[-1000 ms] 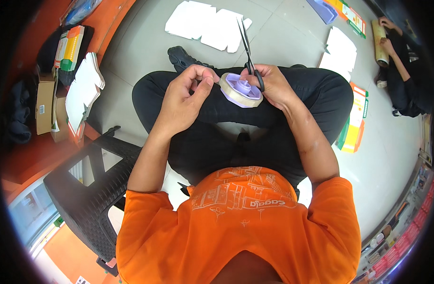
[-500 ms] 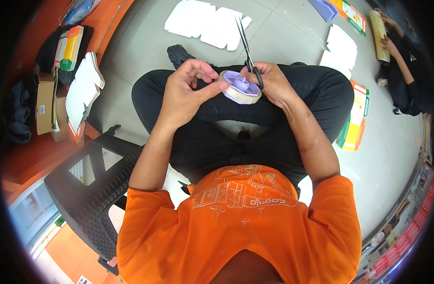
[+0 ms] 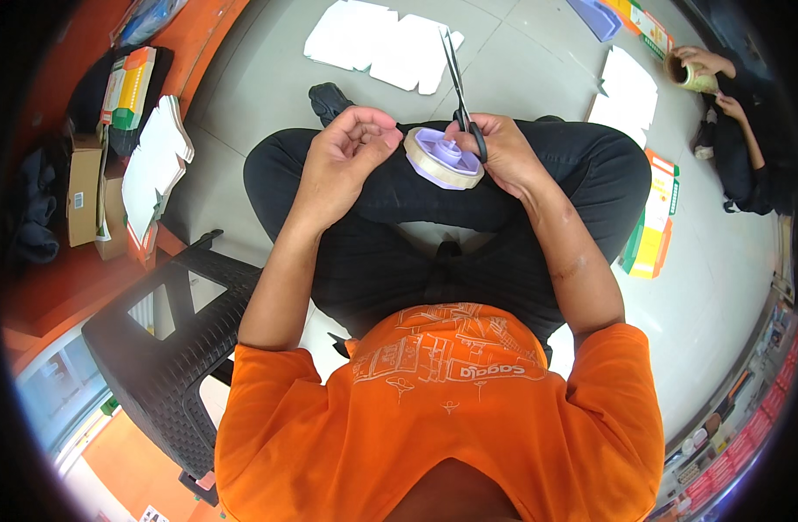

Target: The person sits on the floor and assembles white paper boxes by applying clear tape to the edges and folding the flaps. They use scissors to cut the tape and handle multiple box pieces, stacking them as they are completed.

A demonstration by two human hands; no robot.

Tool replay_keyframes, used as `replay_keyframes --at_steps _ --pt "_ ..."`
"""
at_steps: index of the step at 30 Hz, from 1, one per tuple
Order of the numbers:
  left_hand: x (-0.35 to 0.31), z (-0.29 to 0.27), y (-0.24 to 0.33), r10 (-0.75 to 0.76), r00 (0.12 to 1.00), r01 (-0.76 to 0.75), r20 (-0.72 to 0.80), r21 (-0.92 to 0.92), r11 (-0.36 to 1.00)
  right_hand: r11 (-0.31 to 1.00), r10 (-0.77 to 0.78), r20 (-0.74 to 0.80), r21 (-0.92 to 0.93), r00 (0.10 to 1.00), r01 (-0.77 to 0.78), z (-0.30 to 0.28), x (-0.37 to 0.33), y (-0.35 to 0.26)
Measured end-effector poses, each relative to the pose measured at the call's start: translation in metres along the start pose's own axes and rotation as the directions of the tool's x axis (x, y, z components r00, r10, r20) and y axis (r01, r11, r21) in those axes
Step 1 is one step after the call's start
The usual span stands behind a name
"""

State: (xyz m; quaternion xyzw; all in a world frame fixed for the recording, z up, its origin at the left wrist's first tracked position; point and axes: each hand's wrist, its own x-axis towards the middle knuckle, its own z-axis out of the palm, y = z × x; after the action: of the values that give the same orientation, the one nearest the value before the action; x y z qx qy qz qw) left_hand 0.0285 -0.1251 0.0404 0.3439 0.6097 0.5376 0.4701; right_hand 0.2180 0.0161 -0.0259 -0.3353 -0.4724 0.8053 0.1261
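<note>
Over my crossed legs, my right hand [image 3: 500, 155] grips a roll of pale tape [image 3: 434, 170] set on a lilac plastic tape holder [image 3: 447, 153]. The same hand also keeps hold of black-handled scissors [image 3: 461, 115], their blades pointing up and away from me. Just left of the roll is my left hand [image 3: 347, 165], its fingers curled and the thumb pressed to the index finger near the roll's edge. Whether a clear tape end sits in that pinch is too fine to see.
Flat white cardboard [image 3: 407, 54] lies on the floor ahead, another piece [image 3: 627, 91] to the right near a yellow-green carton [image 3: 655, 213]. At left are a black stool [image 3: 168, 339] and stacked cardboard [image 3: 155, 170]. At far right another person holds a yellowish roll [image 3: 700, 80].
My left thumb has come off the roll's rim and drawn in against the fingers, leaving a small gap. The other person's roll has turned so its open end shows.
</note>
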Motion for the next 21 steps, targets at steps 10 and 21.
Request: replay_keyframes --at_steps 10,21 --pt "0.002 -0.005 -0.009 0.114 0.991 -0.102 -0.07 0.162 0.982 1.0 0.01 0.009 0.003 1.0 -0.01 0.001 0.0 0.001" --pt "-0.01 -0.005 0.044 0.304 0.951 -0.197 -0.061 0.64 0.743 0.913 0.382 0.022 0.145 0.924 -0.381 0.002 -0.01 0.048"
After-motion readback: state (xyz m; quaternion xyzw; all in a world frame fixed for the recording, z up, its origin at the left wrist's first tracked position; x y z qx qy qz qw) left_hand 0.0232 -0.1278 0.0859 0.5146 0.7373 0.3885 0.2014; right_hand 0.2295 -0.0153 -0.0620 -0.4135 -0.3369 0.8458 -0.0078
